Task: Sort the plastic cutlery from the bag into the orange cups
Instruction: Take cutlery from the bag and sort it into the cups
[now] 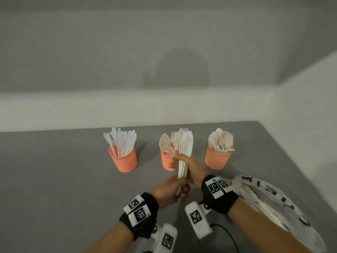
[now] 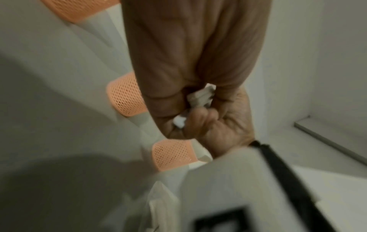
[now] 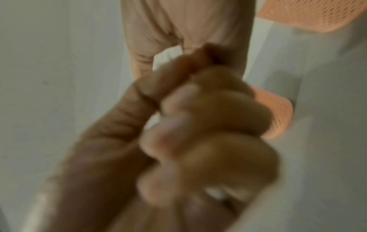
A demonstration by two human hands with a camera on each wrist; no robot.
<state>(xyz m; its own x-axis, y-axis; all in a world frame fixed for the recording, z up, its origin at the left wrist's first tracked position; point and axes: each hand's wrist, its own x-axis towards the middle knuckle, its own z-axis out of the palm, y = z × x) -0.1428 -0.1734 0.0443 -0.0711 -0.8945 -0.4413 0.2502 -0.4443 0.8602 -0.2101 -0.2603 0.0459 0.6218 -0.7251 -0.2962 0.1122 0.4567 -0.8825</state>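
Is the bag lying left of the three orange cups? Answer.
No: the bag lies at the table's right edge, nearer than the orange cups.

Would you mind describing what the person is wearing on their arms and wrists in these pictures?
Both forearms are bare, with no sleeves. Each wrist carries a black band: the left wristband and the right wristband bear white tags printed with black square-pattern markers. A white camera box with a similar marker hangs below each wrist, and a black cable trails nearby.

The cups (image 1: 124,160) are matt orange plastic with a fine mesh texture (plain in the wrist views). The cutlery (image 1: 184,156) is smooth white plastic; the bag (image 1: 273,201) thin, crinkly film; the surface (image 1: 54,179) matt grey.
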